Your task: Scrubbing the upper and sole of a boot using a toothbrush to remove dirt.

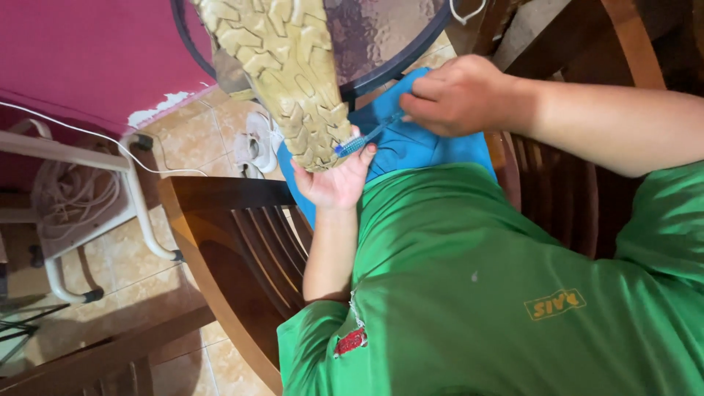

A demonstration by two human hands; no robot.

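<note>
We hold a tan boot [282,70] sole-up with our left hand [334,180], fingers closed around its heel end just above the blue shorts [418,150]. Our right hand [458,95] pinches a blue toothbrush [367,137] by its handle, the bristle head touching the lugged sole at the heel. A glass-topped round table [381,37] lies behind the boot, and a wooden chair [235,235] stands to our left.
</note>
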